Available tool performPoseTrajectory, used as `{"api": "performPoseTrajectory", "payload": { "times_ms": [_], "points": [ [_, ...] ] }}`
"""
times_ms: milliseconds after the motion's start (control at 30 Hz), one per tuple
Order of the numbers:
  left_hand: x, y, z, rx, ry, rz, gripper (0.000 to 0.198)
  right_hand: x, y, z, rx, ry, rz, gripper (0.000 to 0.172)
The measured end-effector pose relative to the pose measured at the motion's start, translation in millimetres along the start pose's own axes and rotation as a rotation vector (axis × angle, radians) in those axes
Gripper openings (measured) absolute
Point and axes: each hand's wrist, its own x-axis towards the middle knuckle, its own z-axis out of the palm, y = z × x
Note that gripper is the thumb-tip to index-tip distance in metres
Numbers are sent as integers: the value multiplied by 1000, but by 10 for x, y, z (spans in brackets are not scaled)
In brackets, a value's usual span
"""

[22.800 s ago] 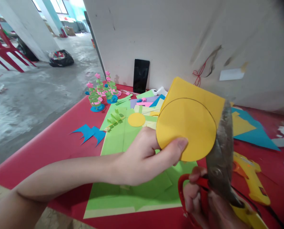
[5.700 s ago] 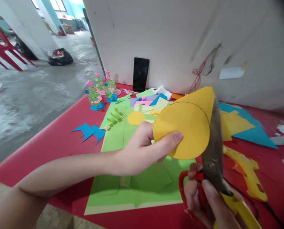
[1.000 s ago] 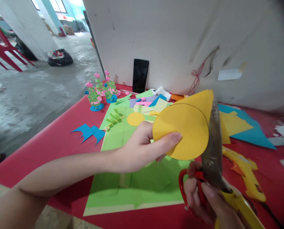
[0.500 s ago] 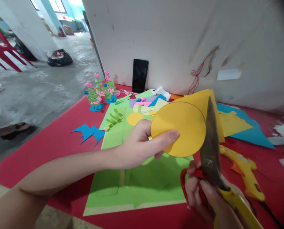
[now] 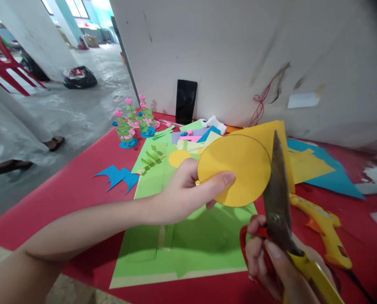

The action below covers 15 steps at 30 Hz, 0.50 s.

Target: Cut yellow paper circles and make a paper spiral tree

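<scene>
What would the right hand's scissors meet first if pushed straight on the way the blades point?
The right hand points the scissors up and away. The blades already lie against the yellow paper, so they would meet that first; beyond it stands the white wall, though depth is unclear.

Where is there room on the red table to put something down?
The red table is bare on its left side, between its edge and the green sheets, before the blue scrap. It is crowded further back by the paper flowers and on the right around the glue gun and blue paper.
</scene>
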Motion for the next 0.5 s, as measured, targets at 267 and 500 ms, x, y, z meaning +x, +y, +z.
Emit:
{"api": "performPoseTrajectory", "payload": {
  "times_ms": [267,500],
  "points": [
    [9,-7,-19,-15,-6,-8,25,54,-33,-85,114,-96,113,24],
    [1,-28,-27,43,26,35,31,139,-38,-113,210,-165,132,30]
  ]
}}
